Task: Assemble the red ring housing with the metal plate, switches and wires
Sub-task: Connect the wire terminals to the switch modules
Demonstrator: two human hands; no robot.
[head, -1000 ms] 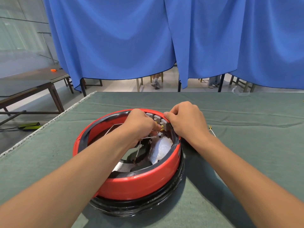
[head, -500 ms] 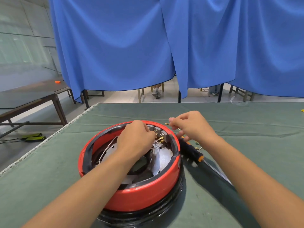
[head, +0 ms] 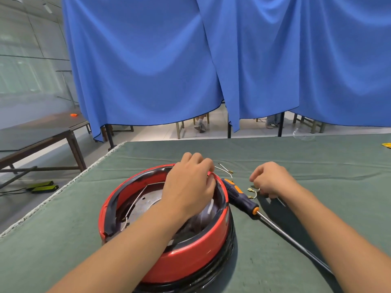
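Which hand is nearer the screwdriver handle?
Left. The left hand on the red ring housing nearly touches the screwdriver handle; the right hand sits farther right.

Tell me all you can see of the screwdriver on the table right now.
The screwdriver lies flat on the green cloth, just right of the red ring housing, between it and the right hand. Its handle is black and dark blue with orange inserts and an orange collar; it looks like rubbery plastic. A long, thin, grey metal shaft runs from the collar toward the lower right, and its tip is hidden behind the right forearm. Neither hand holds it. Whether the handle touches the housing cannot be told.
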